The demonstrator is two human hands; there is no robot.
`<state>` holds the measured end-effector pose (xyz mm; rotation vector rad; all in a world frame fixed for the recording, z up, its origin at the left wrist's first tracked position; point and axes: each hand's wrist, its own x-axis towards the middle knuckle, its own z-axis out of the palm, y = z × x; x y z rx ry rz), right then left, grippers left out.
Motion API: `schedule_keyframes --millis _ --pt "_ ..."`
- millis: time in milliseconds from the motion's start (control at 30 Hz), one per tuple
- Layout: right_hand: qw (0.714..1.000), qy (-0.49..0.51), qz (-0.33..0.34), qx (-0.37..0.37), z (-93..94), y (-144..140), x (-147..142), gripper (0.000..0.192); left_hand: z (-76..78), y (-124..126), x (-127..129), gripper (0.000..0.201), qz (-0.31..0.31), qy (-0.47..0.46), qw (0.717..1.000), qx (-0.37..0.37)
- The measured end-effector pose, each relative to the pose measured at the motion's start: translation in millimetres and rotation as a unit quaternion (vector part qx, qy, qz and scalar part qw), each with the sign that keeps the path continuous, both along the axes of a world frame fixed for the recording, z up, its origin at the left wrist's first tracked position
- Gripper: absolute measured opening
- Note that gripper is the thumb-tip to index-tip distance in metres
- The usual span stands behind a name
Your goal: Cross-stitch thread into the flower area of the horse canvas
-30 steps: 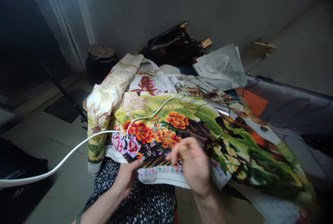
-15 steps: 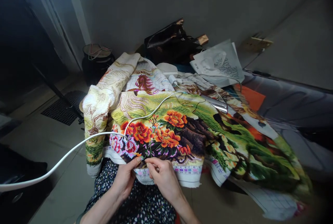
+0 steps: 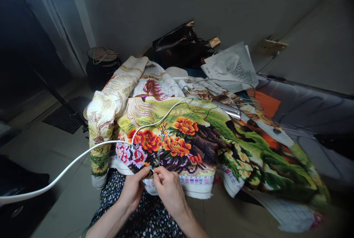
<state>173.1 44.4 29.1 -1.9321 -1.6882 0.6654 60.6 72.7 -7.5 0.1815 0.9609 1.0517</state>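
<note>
Cable [image 3: 83, 155] crosses embroidery [image 3: 193, 138] beside fingers [image 3: 156, 173].

Matt stitched cloth [image 3: 193, 138]; glossy white plastic cable [image 3: 69, 169].

- Lower centre of the frame: left hand [image 3: 133, 190] gripping the near hem of a flowered embroidered cloth [image 3: 193, 145], thumb on top.
- Just right of it: right hand [image 3: 169, 190], fingertips pinched on a thin needle [image 3: 152, 170] at the cloth's edge.
- From the left edge, curving up across the cloth: a white cable [image 3: 83, 155].
- Below the hands: a dark dotted garment [image 3: 155, 219].
- Upper centre, against the wall: a black bag [image 3: 179, 48]; right of it, printed papers [image 3: 232, 68].
- Upper left: a dark round pot [image 3: 102, 66] on the floor.
</note>
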Motion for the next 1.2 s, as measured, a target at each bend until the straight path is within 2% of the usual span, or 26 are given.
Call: schedule_keyframes --millis 100,200,367,633,1000,1200 --pt "0.995 0.083 -0.045 -0.008 -8.3 -5 -9 0.020 1.1 0 2 0.037 0.001 0.012 1.000 0.017" --pt "0.979 0.180 -0.097 -0.011 -15.1 -10 -18 0.018 3.3 1 3 0.036 0.003 0.043 0.999 0.027" --pt "0.944 0.295 -0.148 -0.020 -21.7 -14 -29 0.020 6.3 2 2 0.022 -0.007 0.081 0.997 -0.006" --pt "0.931 0.327 -0.164 -0.007 -27.8 -16 -26 0.024 7.0 3 2 0.024 -0.009 0.071 0.997 -0.022" --pt "0.901 0.390 -0.187 -0.007 -25.6 -15 -33 0.026 8.9 2 2 0.025 -0.008 0.049 0.998 -0.034" --pt "0.895 0.405 -0.186 -0.013 -23.9 -14 -32 0.028 5.8 0 3 0.026 -0.008 0.039 0.998 -0.040"
